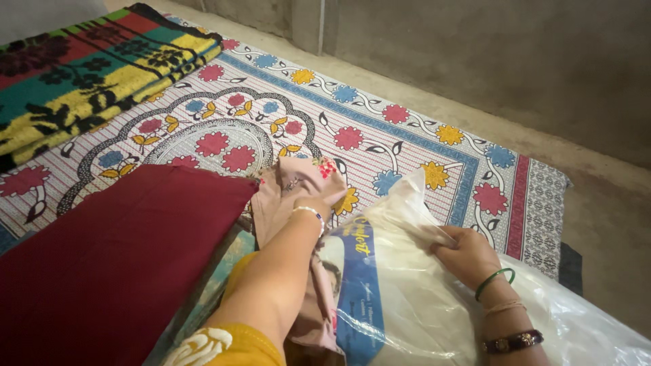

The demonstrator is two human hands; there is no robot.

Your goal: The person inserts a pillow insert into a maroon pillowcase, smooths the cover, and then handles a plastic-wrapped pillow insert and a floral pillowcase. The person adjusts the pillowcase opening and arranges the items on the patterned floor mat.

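My left hand (317,205) grips a folded beige-pink cloth (288,196) with a small floral patch, holding it at the mouth of a clear plastic bag (407,291). The bag has a blue printed insert and lies across my lap. My right hand (468,254) pinches the bag's upper edge, lifting it into a peak. A white bracelet is on my left wrist; green and dark bangles are on my right. Part of the cloth hangs down under my left forearm.
A dark red cloth (102,264) lies at the left on a flowered bedsheet (380,122). A folded striped blanket (81,74) in red, green and yellow sits at the top left. Bare concrete floor and a wall run along the right.
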